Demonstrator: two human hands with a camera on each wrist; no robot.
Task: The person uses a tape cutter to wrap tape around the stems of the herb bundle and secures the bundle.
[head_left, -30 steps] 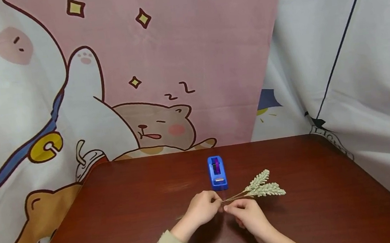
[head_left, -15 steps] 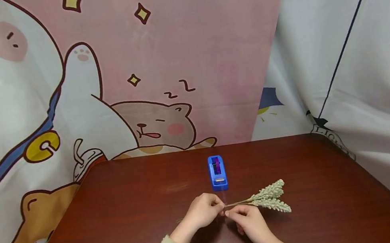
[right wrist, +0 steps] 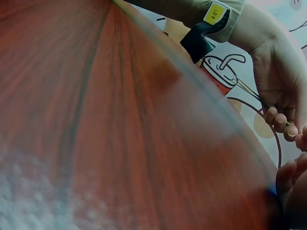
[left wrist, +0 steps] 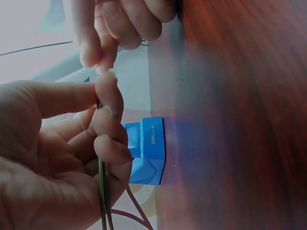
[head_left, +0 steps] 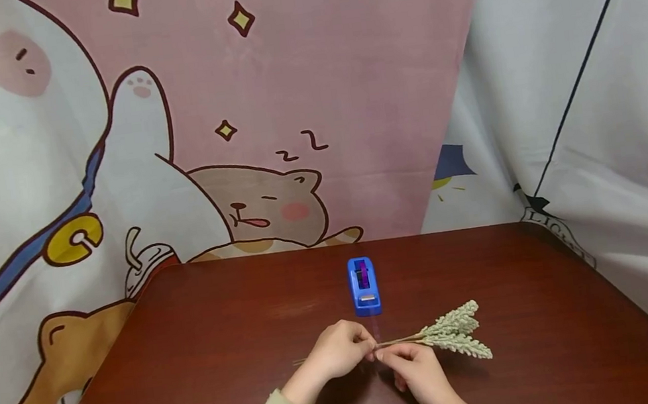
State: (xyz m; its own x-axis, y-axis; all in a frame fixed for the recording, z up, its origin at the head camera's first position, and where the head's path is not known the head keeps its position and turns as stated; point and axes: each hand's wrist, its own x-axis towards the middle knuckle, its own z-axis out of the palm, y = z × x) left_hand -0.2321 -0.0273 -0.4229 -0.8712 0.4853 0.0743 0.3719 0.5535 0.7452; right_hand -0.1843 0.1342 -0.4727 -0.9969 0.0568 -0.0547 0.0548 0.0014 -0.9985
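Observation:
My left hand [head_left: 341, 349] grips the thin stems [left wrist: 101, 184] of a pale green bunch of artificial wheat-like sprigs [head_left: 456, 333], whose heads point right. The stem ends stick out behind the palm. Close against it, my right hand [head_left: 417, 368] pinches with thumb and index finger just below the stems. A faint clear strip of tape [head_left: 375, 326] runs from the blue tape dispenser [head_left: 364, 287] down to these fingertips; its end is hidden there. In the left wrist view both hands' fingertips nearly meet, with the dispenser [left wrist: 148, 163] behind them.
The dispenser stands on a dark red-brown wooden table [head_left: 225, 333], just beyond the hands. Behind the table hangs a cartoon-printed cloth [head_left: 359, 91], with a white cloth [head_left: 604, 130] at the right. A dark band with a yellow label [right wrist: 216, 13] sits at the left wrist.
The sprig heads have swung down and slightly right, so the stems lie nearer level, close above the right fingers. Both hands have shifted slightly towards the person; their grips look the same.

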